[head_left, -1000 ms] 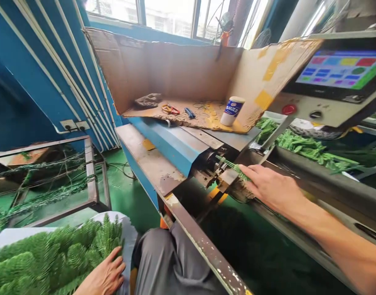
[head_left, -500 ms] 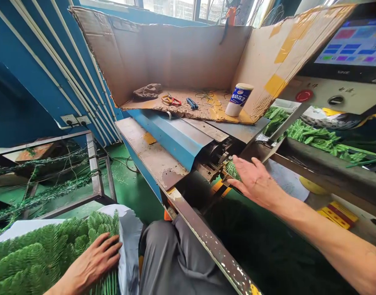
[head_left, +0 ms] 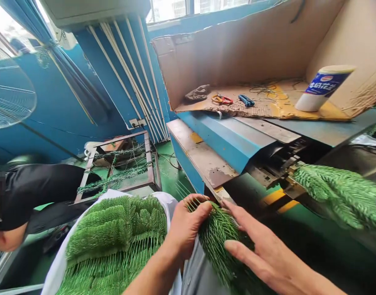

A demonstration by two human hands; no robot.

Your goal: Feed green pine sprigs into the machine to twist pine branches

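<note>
While the left hand [head_left: 188,225] clamps its curled fingers on an artificial pine branch [head_left: 218,241], the right hand [head_left: 267,254] touches this branch with fingers apart. Just beside them, more green branches [head_left: 114,233] lie on a white sack [head_left: 57,254].

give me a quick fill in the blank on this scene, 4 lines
1. The left hand grips a green artificial pine spray by its wire ____ while the right hand lies on it.
2. More pine sprays lie piled on a ____ sack.
3. On the cardboard shelf, the scissors have ____ handles.
4. A person in a ____ shirt bends over at the left of the view.

Missing words: stems; white; orange and red; black
</note>
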